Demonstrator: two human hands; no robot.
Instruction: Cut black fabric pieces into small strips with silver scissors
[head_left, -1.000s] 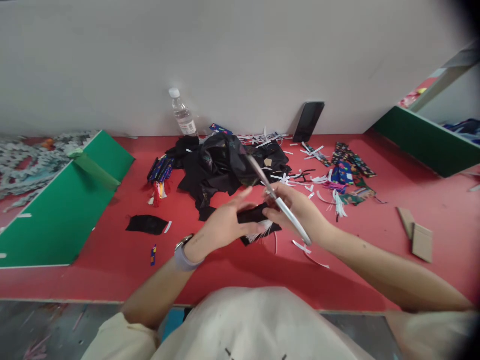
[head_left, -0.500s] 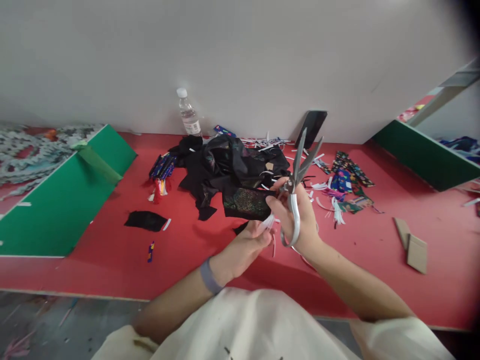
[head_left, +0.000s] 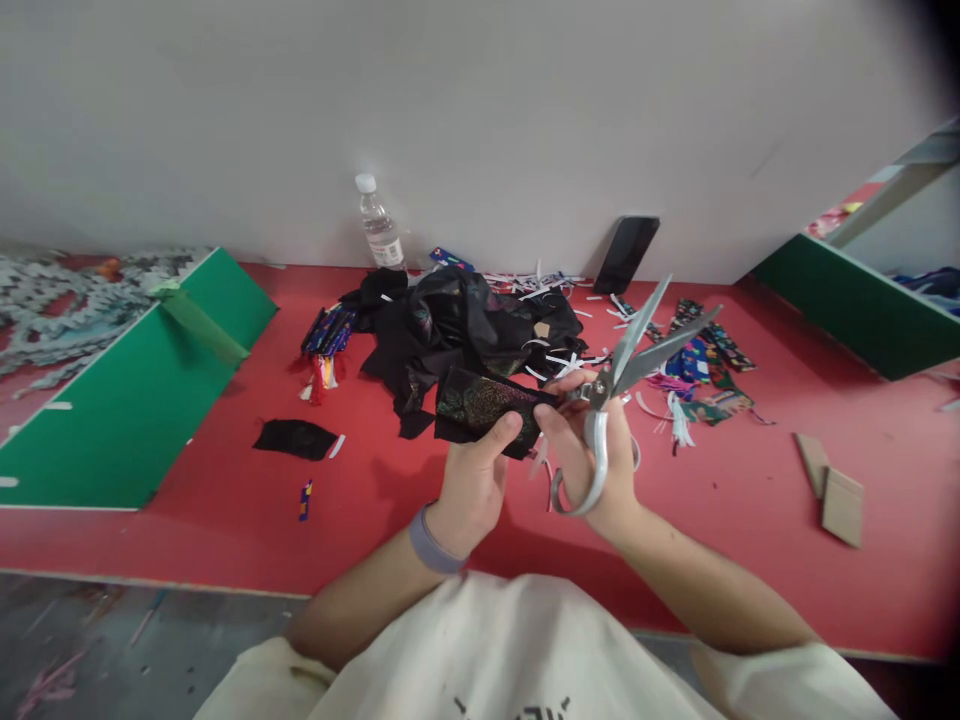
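Observation:
Between my hands is a black patterned piece of fabric [head_left: 480, 402], held above the red table. My left hand [head_left: 474, 485] grips its lower edge, thumb on top. The fingers and thumb of my right hand [head_left: 592, 450] pinch its right end. That same hand carries metal scissors [head_left: 598, 440] with silver-grey handles; the blades are spread and point up to the right. White strands hang under the fabric beside my right hand. Behind it lies a heap of black fabric [head_left: 465, 320]. My left fingertips are hidden beneath the piece.
A water bottle [head_left: 380, 225] and a phone [head_left: 628, 254] lean by the back wall. Green boards [head_left: 135, 400] flank the red table [head_left: 375, 540]. Patterned pieces [head_left: 697, 365], white scraps, a small black piece [head_left: 296, 439] and cardboard bits [head_left: 841, 505] lie about.
My left hand has shifted from the white strands up onto the fabric's lower edge. The scissors have tilted to the right, their blades spread wider.

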